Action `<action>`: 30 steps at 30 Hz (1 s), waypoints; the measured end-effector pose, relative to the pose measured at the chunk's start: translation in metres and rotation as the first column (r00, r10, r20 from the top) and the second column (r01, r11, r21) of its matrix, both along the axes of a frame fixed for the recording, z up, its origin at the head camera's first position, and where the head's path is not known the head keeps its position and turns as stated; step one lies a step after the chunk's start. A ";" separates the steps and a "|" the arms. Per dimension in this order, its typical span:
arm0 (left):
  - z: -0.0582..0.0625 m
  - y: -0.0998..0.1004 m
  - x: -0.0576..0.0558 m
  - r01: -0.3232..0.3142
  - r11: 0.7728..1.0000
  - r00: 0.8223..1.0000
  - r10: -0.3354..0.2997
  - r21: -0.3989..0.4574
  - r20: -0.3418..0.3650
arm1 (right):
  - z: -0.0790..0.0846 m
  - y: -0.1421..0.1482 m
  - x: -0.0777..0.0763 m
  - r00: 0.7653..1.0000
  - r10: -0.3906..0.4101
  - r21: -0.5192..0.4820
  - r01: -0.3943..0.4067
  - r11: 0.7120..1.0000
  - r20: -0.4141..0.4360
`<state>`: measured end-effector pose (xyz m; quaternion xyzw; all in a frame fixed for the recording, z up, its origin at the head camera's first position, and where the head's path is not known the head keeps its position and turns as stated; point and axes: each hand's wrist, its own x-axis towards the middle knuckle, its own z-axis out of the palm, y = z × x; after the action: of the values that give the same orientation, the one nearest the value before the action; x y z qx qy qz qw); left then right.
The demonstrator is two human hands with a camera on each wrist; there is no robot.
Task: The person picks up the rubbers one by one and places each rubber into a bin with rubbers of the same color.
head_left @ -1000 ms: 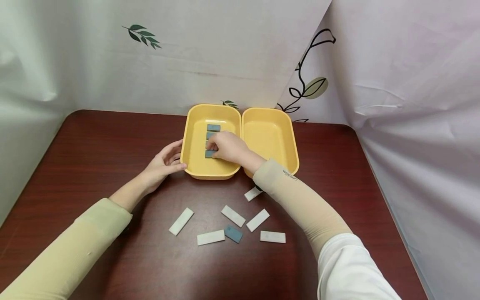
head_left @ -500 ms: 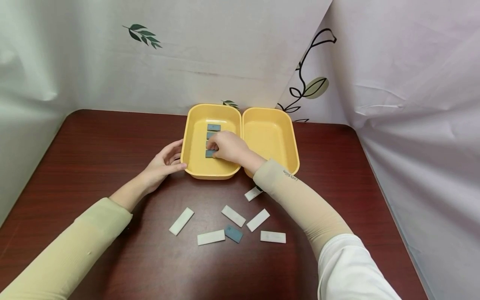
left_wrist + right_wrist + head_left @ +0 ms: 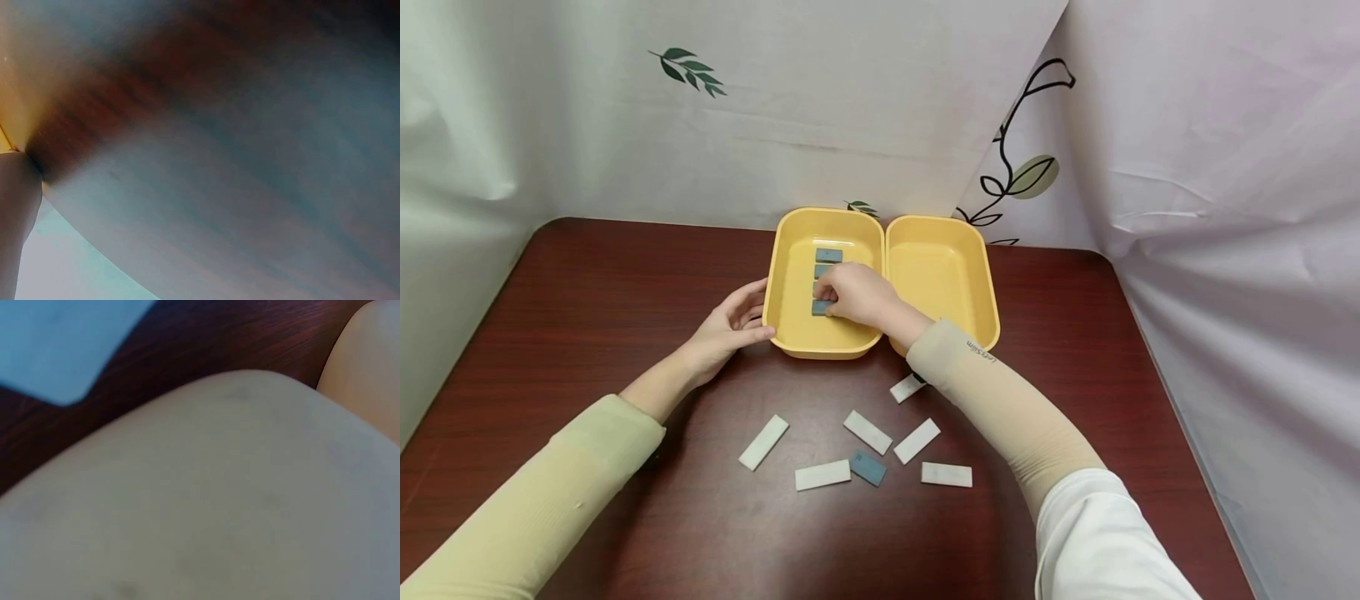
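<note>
My right hand [image 3: 859,295] reaches into the left half of a yellow two-part box [image 3: 790,329], fingers bent down, pinching a small blue-grey tile [image 3: 821,308] on its floor. This tile is the nearest of a column; the far blue-grey tile [image 3: 829,255] lies in plain sight, while those between are partly hidden by my fingers. My left hand [image 3: 718,337] holds the box's left side, thumb at the front corner and fingers against the outer wall. In the left wrist view the surroundings are mostly blurred. A pale sleeve [image 3: 219,487] fills much of the right wrist view.
Several white tiles [image 3: 822,475] lie scattered on the dark red table [image 3: 700,517] before the box. One blue-grey tile [image 3: 868,468] lies among them. The right compartment [image 3: 936,283] adjoins the left one under my right forearm. Pale curtains [image 3: 820,100] stand behind and beside the table.
</note>
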<state>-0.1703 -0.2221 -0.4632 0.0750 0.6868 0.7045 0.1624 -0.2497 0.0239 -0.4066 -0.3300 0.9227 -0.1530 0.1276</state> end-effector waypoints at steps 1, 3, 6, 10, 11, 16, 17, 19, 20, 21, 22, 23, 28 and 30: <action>0.000 0.000 0.000 0.001 1.000 1.000 -0.001 0.002 0.000 | 0.000 0.000 0.000 1.000 -0.001 0.000 0.001 1.000 0.000; 0.000 0.001 0.000 0.002 1.000 1.000 -0.002 0.003 -0.002 | 0.000 0.001 0.000 1.000 -0.001 -0.006 0.001 1.000 -0.001; 0.000 0.001 0.000 0.002 1.000 1.000 -0.002 0.008 -0.006 | 0.002 0.003 0.001 1.000 0.000 -0.040 0.000 0.999 0.003; 0.000 0.001 0.000 0.002 1.000 1.000 -0.002 0.003 -0.007 | 0.012 0.009 0.004 0.999 -0.010 -0.118 0.014 0.993 0.033; 0.000 0.000 0.000 0.002 1.000 1.000 -0.002 0.002 -0.008 | 0.016 0.011 0.006 0.999 -0.014 -0.140 0.020 0.990 0.042; 0.000 -0.001 0.000 0.000 1.000 1.000 0.000 0.002 -0.009 | 0.037 0.025 0.022 0.999 -0.011 -0.221 0.021 0.975 0.046; 0.000 -0.001 0.000 0.001 1.000 1.000 -0.001 0.002 -0.009 | 0.041 0.028 0.027 0.999 -0.005 -0.236 0.015 0.972 0.042; 0.000 -0.001 -0.001 0.003 1.000 1.000 -0.003 0.002 -0.008 | 0.049 0.036 0.038 0.999 -0.004 -0.262 0.017 0.965 0.050; 0.000 -0.001 -0.001 0.004 1.000 1.000 -0.004 0.000 -0.008 | 0.052 0.040 0.044 0.998 -0.003 -0.273 0.018 0.962 0.056; 0.000 -0.001 -0.001 0.005 1.000 1.000 -0.005 0.000 -0.008 | 0.054 0.044 0.051 0.998 0.002 -0.292 0.017 0.956 0.065; 0.000 0.000 -0.002 0.005 1.000 1.000 -0.005 -0.001 -0.008 | 0.056 0.049 0.057 0.998 0.010 -0.305 0.012 0.952 0.069; 0.000 0.000 -0.002 0.006 1.000 1.000 -0.006 -0.001 -0.008 | 0.057 0.052 0.063 0.997 0.017 -0.315 0.007 0.949 0.075; 0.001 0.000 -0.001 0.005 1.000 1.000 -0.005 0.005 -0.005 | 0.054 0.069 0.090 0.994 0.088 -0.339 -0.059 0.939 0.069; 0.001 0.000 -0.001 0.008 1.000 1.000 -0.008 0.005 -0.003 | 0.051 0.074 0.099 0.991 0.107 -0.336 -0.072 0.939 0.086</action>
<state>-0.1710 -0.2218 -0.4620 0.0791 0.6848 0.7056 0.1639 -0.1505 0.0983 -0.3552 -0.3802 0.8599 -0.3169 0.1246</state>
